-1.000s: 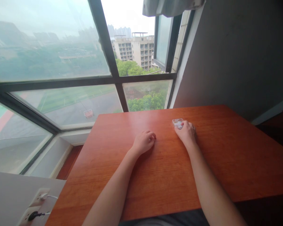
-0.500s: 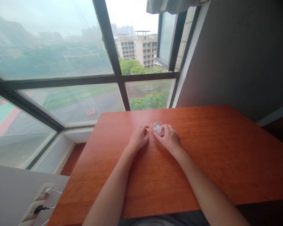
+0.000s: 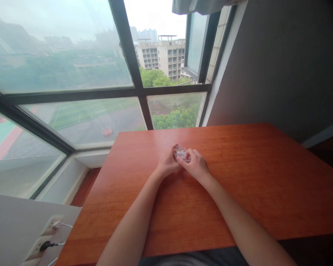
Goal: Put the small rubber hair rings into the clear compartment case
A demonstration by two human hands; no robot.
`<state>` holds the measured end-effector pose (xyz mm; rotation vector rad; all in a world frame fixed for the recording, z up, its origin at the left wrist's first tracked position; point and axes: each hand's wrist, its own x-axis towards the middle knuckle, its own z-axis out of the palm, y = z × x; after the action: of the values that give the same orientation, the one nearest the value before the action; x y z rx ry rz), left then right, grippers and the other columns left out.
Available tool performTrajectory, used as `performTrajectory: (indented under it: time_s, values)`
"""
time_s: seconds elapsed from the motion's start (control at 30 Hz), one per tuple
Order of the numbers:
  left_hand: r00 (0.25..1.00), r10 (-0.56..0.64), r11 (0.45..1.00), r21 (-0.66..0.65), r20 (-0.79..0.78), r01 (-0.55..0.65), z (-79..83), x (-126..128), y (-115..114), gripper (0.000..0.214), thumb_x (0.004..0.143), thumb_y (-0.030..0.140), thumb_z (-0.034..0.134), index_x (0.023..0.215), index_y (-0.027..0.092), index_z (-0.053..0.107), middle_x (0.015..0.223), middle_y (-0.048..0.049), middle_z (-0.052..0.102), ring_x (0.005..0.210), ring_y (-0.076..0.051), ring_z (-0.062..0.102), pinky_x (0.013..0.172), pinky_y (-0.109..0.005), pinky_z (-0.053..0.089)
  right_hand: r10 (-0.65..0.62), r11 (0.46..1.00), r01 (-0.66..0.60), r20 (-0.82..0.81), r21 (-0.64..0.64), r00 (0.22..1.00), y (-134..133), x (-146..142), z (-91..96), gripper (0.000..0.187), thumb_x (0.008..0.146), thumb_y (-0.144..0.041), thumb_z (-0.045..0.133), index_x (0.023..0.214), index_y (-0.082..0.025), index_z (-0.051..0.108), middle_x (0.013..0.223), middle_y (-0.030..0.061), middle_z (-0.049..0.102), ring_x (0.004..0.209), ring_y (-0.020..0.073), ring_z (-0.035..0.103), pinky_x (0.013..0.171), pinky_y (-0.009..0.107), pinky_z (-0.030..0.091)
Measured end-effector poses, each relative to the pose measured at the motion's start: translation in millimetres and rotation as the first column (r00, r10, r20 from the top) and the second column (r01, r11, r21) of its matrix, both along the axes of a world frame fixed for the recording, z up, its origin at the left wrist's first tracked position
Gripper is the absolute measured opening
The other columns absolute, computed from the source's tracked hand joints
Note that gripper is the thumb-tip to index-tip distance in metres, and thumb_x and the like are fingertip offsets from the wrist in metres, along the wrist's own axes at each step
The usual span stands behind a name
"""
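A small clear plastic box with something pale inside sits between both my hands, near the middle of the reddish wooden table. My left hand curls against the box's left side, fingers closed on it. From the right, my right hand pinches the box with thumb and fingers. Both forearms rest on the table. The hands hide the box's lower part.
A large window with dark frames rises behind the table's far edge. A grey wall stands to the right. At the lower left a white ledge carries a wall socket with plugs and cables.
My right hand slid the clear box leftward across the table to the middle. My left hand moved over and closed on the box's left side, so both hands now hold it.
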<state>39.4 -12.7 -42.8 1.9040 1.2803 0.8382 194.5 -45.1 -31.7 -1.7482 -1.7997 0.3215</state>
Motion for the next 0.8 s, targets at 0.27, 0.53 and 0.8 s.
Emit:
performTrajectory:
  time_s: [0.27,0.53,0.8]
  values:
    - [0.988,-0.042,0.998,-0.041,0.151,0.049,-2.4,-1,1,0.085,0.062,0.017,0.074,0.138,0.021,0.037,0.122,-0.0119,0.059,0.103,-0.025,0.062,0.088,-0.037,0.051,0.008,1.0,-0.009,-0.049,-0.01,0.999,1,-1,1.3,0.037,0.077,-0.058,0.058,0.071,-0.023,0.05,0.075,-0.0006,0.052,0.066,0.0141,0.052,0.059,0.024,0.034]
    - [0.949,-0.058,0.989,-0.11,0.309,0.096,2.1,1,-2,0.081,0.063,0.02,0.077,0.134,0.019,0.037,0.121,-0.0136,0.058,0.102,-0.023,0.063,0.084,-0.034,0.052,0.036,0.999,-0.04,-0.132,-0.029,0.991,4,6,2.7,0.037,0.078,-0.058,0.056,0.068,-0.022,0.05,0.073,-0.0012,0.054,0.064,0.0136,0.052,0.059,0.023,0.035]
    - [0.906,-0.036,0.968,-0.209,0.421,0.136,8.2,1,-3,0.08,0.06,0.02,0.079,0.128,0.017,0.037,0.12,-0.0138,0.055,0.096,-0.02,0.062,0.078,-0.03,0.053,0.06,0.99,-0.101,-0.345,-0.102,0.937,8,12,3.6,0.04,0.074,-0.061,0.057,0.068,-0.022,0.05,0.062,-0.0035,0.055,0.06,0.0138,0.053,0.057,0.024,0.039]
